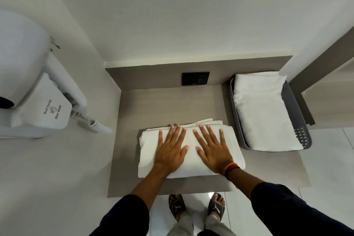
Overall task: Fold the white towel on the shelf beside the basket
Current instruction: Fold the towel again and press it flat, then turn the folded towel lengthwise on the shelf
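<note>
A white towel (147, 151) lies folded into a thick rectangle on the grey-brown shelf (153, 101), near its front edge. My left hand (169, 149) rests flat on the towel's left half, fingers spread. My right hand (213, 149) lies flat on the right half, fingers spread, with a red and black band at the wrist. Neither hand grips the cloth. To the right of the towel stands a grey perforated basket (232, 113) with another folded white towel (264, 113) inside.
A white wall-hung hair dryer (38, 90) with a coiled cord (95, 123) sits on the left wall. A black socket plate (195, 78) is set in the shelf's back panel. A wall and grey ledge (321, 57) close the right side. My sandalled feet show below the shelf edge.
</note>
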